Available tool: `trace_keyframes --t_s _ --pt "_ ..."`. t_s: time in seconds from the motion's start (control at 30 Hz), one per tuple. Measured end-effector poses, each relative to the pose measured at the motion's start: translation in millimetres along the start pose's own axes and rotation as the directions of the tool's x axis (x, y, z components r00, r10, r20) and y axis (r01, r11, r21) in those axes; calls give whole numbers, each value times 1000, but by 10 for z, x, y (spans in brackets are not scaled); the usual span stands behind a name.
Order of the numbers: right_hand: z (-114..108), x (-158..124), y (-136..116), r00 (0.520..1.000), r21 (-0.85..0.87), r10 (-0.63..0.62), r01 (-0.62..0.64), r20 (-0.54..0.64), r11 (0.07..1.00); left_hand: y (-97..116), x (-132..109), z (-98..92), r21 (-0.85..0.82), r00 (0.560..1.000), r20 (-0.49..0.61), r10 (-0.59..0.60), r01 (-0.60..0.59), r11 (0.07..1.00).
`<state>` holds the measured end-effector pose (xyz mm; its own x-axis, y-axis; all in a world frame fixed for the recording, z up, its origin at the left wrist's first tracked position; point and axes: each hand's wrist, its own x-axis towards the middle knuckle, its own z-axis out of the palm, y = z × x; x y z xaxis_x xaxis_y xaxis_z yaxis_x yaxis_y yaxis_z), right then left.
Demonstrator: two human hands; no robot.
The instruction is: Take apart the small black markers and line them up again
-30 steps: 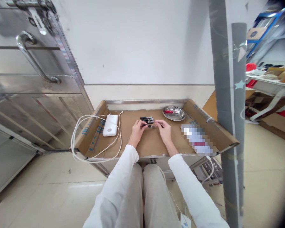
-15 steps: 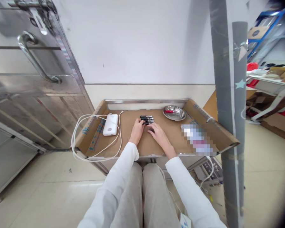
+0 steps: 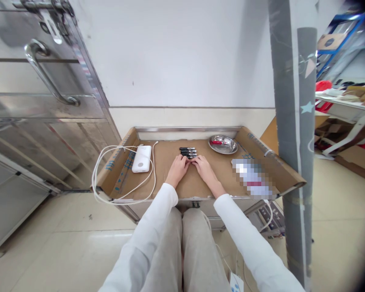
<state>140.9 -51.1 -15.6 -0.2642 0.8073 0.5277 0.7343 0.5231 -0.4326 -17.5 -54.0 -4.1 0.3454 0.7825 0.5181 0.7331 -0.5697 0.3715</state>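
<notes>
Several black marker pens (image 3: 187,151) lie side by side in a row on the cardboard-lined table. At the near left of this row my left hand (image 3: 177,169) has its fingers closed at the ends of the nearest pens. My right hand (image 3: 203,168) meets it from the right, its fingers bent and closed at the opposite ends. Both thumbs come close together just below the row. Fingers hide part of the nearest pen.
A metal bowl (image 3: 222,149) with red pens (image 3: 218,142) stands at the back right. On the left lie a white power bank (image 3: 141,156) and a looped white cable (image 3: 94,182). A pixelated object (image 3: 254,180) is at the right. Cardboard side walls (image 3: 273,160) edge the table.
My right hand has turned and drawn back slightly to the near edge of the pen row. My left hand has shifted slightly toward me, and the hands' fingertips are now closer together.
</notes>
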Motion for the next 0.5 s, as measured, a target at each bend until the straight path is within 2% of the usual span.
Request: trace_keyframes --t_s 0.13,0.23,0.3,0.37,0.43,0.5 --pt "-92 44 -11 1000 -63 -23 24 18 998 -11 42 3 68 998 -10 -69 70 995" --pt "-237 107 87 999 -157 -44 44 3 987 -7 68 -6 77 994 -19 -111 112 991" --pt "-368 185 256 997 -211 8 -24 -76 977 -6 74 -12 68 992 -28 -125 127 990" --pt "-509 293 499 976 -264 126 -171 -179 949 -6 71 -17 66 991 -33 -132 134 989" --pt "-639 418 770 957 -348 232 -280 -174 895 -2 65 -22 60 993 -20 -117 118 991" --pt "-742 538 1014 940 -412 322 -337 -110 846 7 62 -31 34 998 20 -58 57 998"
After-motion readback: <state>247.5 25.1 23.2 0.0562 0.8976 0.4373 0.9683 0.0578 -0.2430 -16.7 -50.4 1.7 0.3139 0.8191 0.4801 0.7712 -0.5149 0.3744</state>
